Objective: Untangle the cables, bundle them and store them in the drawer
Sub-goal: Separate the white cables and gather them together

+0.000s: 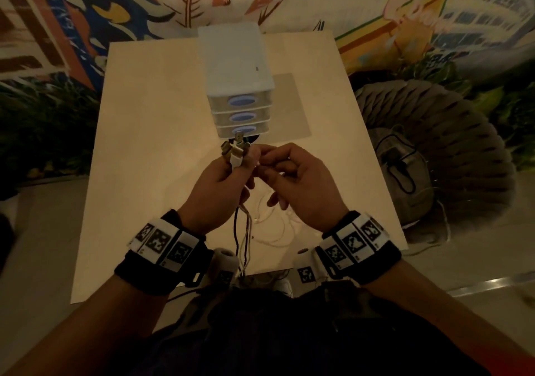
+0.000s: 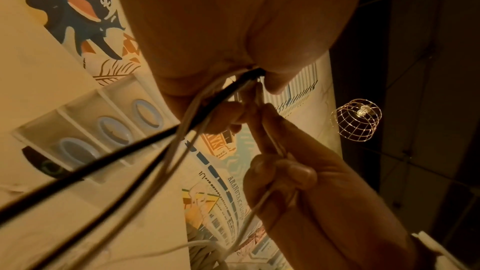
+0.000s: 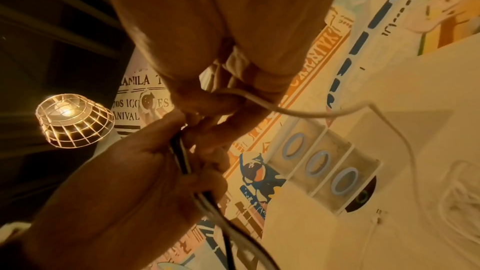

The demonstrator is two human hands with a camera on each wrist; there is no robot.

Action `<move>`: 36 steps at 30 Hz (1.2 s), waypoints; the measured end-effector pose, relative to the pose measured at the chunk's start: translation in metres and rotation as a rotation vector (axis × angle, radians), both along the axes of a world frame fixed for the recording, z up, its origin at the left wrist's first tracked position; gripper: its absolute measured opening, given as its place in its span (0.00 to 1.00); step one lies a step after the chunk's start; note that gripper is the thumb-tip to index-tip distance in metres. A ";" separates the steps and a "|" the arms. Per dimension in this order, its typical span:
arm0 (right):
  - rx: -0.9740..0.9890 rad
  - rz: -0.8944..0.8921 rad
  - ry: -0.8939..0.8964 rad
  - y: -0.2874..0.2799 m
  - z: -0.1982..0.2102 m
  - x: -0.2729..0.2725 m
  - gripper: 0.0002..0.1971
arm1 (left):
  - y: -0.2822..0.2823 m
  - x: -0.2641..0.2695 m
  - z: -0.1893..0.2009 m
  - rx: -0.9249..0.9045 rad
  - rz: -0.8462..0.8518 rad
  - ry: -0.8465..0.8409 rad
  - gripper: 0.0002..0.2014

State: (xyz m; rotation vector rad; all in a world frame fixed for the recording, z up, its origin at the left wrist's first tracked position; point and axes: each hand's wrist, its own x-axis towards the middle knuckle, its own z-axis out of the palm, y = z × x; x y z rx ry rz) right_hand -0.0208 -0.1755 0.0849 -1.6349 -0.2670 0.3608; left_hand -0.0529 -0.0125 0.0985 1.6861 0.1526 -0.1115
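1. Cables hung from the left hand, which clamped their plug ends above the tabletop.
2. The right hand pinched one white strand; best was to slide it gently.
3. All three drawers beyond were closed.

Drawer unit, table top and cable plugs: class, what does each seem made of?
Small three-drawer unit: frosted translucent plastic, probably; blue oval handles. Pale table top: looks like light wood or laminate, matte. Cable plugs gripped by the left hand: shiny metal tips, white plastic housings.
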 end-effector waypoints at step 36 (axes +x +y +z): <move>-0.382 0.239 -0.125 -0.076 -0.059 -0.016 0.17 | -0.020 0.012 -0.006 -0.452 -0.001 0.195 0.15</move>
